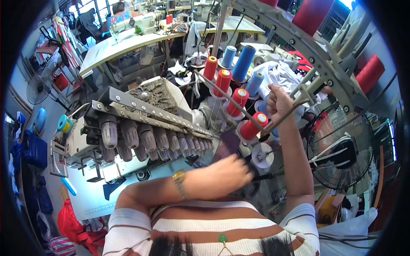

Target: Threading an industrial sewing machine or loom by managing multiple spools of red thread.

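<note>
My left hand (221,176) reaches across in front of my chest, blurred, with its fingers curled; whether it holds thread cannot be told. My right hand (279,101) is raised beside the thread stand, fingertips pinched together near the light blue thread cones (255,84); any thread between them is too fine to see. Red thread cones (241,101) stand in a slanted row left of that hand, with a dark blue cone (244,63) behind them. At the left is a multi-needle sewing machine head with a long row of grey thread tensioners (147,137). An empty spool holder disc (262,155) sits between my arms.
A metal thread-rack rail (291,41) crosses the upper right. A caged fan (341,153) stands close to my right arm. Below the machine is a pale worktable (93,195). Farther back, a person (120,16) sits by a white sewing machine (137,25). Red cloth (72,224) hangs lower left.
</note>
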Motion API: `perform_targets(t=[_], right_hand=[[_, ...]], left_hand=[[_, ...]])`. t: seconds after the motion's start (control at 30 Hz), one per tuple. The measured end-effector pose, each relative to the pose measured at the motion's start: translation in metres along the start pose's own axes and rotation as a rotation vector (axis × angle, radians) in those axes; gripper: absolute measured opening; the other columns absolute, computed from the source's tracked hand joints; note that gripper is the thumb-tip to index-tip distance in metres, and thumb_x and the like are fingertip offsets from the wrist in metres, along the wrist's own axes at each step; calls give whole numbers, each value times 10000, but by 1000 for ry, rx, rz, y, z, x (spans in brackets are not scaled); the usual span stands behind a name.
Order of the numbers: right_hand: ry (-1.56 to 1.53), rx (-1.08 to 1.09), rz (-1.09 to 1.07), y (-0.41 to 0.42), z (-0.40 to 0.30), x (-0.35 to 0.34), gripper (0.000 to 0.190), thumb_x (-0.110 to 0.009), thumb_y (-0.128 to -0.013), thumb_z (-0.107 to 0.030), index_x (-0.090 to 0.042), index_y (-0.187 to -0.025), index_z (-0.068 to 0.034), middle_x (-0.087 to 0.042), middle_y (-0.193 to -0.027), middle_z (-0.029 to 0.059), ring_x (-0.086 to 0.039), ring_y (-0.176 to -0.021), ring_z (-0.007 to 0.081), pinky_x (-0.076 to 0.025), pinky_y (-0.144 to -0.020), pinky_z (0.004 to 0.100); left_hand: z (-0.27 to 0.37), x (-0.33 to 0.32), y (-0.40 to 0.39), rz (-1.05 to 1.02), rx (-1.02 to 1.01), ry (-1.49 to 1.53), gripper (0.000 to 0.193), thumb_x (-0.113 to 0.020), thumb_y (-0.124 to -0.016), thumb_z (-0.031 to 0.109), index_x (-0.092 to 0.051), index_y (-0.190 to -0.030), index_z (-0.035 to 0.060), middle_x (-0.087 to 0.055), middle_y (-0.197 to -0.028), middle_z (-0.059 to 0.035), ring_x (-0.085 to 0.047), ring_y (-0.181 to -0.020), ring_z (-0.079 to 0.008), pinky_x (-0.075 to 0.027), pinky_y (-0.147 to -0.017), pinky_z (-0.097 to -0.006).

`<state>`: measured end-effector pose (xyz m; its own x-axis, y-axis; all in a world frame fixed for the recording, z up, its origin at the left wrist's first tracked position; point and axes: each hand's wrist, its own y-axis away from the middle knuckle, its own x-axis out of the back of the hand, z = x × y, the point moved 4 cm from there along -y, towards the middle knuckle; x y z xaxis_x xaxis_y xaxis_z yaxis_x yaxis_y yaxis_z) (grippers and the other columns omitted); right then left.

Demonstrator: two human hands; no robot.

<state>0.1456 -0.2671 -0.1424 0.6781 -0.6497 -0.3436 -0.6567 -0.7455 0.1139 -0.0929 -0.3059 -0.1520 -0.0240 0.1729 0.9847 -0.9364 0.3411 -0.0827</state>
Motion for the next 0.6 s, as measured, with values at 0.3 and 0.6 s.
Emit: perform_targets(t=[0.3,0.6], right_hand=[[-51,252,333,-109,-1,3,101,-569,-806,-158,-511,-817,-76,-365,-535,-39,-267,-342,51,-171,-298,227],[-101,462,321,-147,-47,-44,103,-572,-814,-142,-556,-876,-61,-533,-764,15,-491,-694,104,-370,-611,244]], left_hand=[[45,109,122,-441,217,419,257,-405,-882,188,-440,-1067,12,-552,-1002,-171,-562,-917,-258,-441,-792,-332],[9,237,205,82,784,281,259,-675,-737,194,-602,-876,-12,-621,-715,-87,-621,-636,-175,-490,-589,-275]])
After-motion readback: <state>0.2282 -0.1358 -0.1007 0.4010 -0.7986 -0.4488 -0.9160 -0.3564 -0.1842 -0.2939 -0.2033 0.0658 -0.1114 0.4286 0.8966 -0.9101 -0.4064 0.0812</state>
